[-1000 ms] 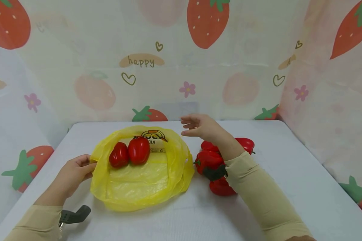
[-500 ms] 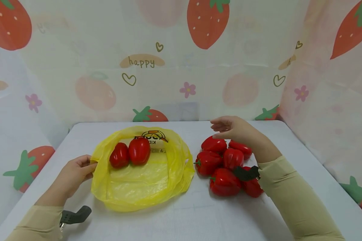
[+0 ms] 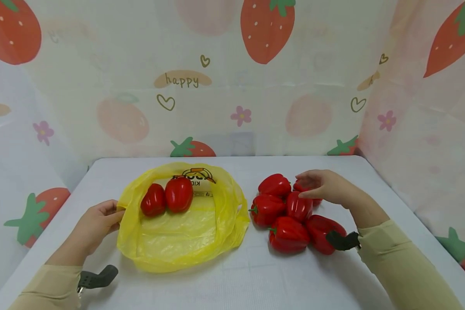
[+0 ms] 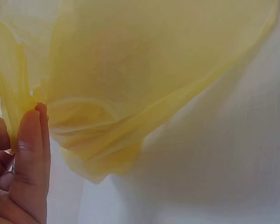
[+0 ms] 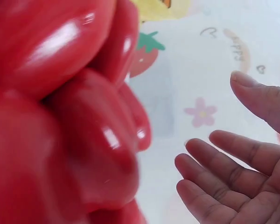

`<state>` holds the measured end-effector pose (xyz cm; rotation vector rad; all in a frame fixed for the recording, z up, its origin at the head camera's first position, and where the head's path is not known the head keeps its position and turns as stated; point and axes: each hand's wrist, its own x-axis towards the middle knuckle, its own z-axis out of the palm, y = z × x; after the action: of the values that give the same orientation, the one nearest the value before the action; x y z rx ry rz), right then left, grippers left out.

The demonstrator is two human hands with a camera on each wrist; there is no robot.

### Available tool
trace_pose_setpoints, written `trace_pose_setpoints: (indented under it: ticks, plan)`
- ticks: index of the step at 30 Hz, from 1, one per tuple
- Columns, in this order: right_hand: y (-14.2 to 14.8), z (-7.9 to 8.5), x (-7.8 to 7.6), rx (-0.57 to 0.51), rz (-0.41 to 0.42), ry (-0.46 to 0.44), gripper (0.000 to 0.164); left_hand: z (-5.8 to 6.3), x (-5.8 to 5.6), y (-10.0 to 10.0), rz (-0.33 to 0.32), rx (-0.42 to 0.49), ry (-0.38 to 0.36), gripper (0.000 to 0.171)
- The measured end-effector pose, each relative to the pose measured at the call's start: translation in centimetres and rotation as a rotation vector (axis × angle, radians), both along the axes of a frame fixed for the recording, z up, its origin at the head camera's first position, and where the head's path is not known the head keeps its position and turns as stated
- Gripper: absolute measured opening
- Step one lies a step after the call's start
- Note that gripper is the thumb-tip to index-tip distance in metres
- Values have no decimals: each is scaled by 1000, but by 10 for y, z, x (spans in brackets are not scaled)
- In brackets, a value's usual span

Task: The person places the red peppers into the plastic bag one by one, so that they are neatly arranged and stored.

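A yellow plastic bag point(image 3: 178, 241) lies spread with its mouth wide, and two red bell peppers point(image 3: 179, 194) sit inside it toward the back. My left hand point(image 3: 94, 226) pinches the bag's left rim between thumb and fingers; the left wrist view shows the thin yellow film point(image 4: 102, 84) gathered at the fingertips. On the right, my right hand point(image 3: 327, 185) hovers over the back of a cluster of red bell peppers point(image 3: 288, 234). Its fingers are spread and relaxed, holding nothing, and it partly hides the rearmost pepper point(image 3: 300, 185). In the right wrist view, the hand point(image 5: 242, 177) is apart from the peppers point(image 5: 93, 140).
Everything rests on a white-covered table point(image 3: 232, 288). A strawberry-printed cloth point(image 3: 224, 99) hangs behind and along both sides. Dark wrist-camera mounts point(image 3: 342, 241) stick out from both sleeves, the right one low over the front-right pepper.
My right hand has travelled rightward from beside the bag to above the pepper cluster, then lower, bringing more peppers into sight. The left hand and bag have stayed nearly still.
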<state>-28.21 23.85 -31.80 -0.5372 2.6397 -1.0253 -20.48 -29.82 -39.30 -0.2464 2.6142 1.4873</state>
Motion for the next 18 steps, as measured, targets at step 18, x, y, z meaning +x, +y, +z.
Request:
trace_pose_setpoints:
  ticks: [18]
  plan:
    - [26,-18,17,163,2,-39,63,-1,5,-1,7,-11,20,47]
